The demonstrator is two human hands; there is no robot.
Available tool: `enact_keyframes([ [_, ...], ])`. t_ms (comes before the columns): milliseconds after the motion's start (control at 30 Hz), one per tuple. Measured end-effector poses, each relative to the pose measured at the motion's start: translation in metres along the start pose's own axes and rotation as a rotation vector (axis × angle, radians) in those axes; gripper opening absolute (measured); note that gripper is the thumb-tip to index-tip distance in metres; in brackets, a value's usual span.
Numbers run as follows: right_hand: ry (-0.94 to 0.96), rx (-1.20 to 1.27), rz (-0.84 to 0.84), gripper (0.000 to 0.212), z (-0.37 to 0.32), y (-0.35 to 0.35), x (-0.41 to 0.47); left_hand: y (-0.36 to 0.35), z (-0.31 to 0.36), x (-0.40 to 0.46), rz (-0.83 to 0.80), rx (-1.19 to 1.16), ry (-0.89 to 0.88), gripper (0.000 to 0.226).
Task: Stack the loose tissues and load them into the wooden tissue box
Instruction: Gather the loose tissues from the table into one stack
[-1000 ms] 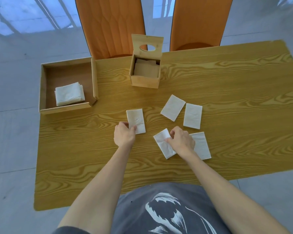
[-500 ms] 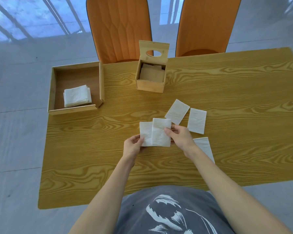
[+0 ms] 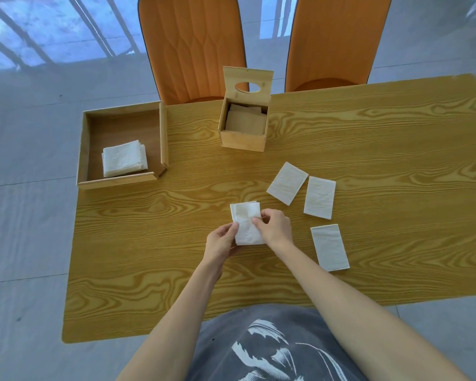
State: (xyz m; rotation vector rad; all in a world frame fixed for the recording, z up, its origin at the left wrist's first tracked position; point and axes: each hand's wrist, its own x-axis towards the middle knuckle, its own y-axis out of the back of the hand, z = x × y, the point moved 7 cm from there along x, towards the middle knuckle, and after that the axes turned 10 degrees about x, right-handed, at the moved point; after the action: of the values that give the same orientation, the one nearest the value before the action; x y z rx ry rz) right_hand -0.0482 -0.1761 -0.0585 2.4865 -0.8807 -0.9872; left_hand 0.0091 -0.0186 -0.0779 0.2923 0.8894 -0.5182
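Wood-grain tabletop (image 3: 368, 133): our left hand (image 3: 220, 243) and right hand (image 3: 275, 229) pinch two overlapped tissues (image 3: 246, 224) near the open wooden tissue box (image 3: 243, 125); uneven edges could skew the stack.

Two hands are meeting mid-surface (image 3: 149, 243), the left hand (image 3: 221, 241) and right hand (image 3: 276, 226) sharing a grip on a small stack of tissues (image 3: 247, 224). Three loose tissues are lying right of the grip: two (image 3: 287, 183) (image 3: 320, 197) beyond it, one (image 3: 329, 247) nearer. The tissue box (image 3: 243, 127) is sitting behind the grip, its lid (image 3: 248, 81) standing up. A tray (image 3: 164, 138) holding tissues (image 3: 124, 158) is sitting far left.
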Motion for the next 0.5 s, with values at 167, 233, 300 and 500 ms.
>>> enact_keyframes([
  [167, 0.036, -0.098, 0.096, 0.028, 0.000, 0.009, -0.010, -0.007, -0.002, -0.001, 0.042, 0.056, -0.045, 0.028],
  [233, 0.049, -0.099, 0.129, 0.031, 0.003, 0.017, -0.014, -0.010, -0.004, -0.001, 0.048, 0.082, -0.044, 0.027],
  [300, 0.050, -0.095, 0.171, 0.030, 0.009, 0.029, -0.018, -0.012, -0.006, 0.001, 0.054, 0.099, -0.048, 0.026],
  [500, -0.082, -0.048, 0.352, 0.022, 0.047, 0.093, -0.030, -0.017, -0.007, 0.000, 0.072, 0.110, -0.070, 0.029],
])
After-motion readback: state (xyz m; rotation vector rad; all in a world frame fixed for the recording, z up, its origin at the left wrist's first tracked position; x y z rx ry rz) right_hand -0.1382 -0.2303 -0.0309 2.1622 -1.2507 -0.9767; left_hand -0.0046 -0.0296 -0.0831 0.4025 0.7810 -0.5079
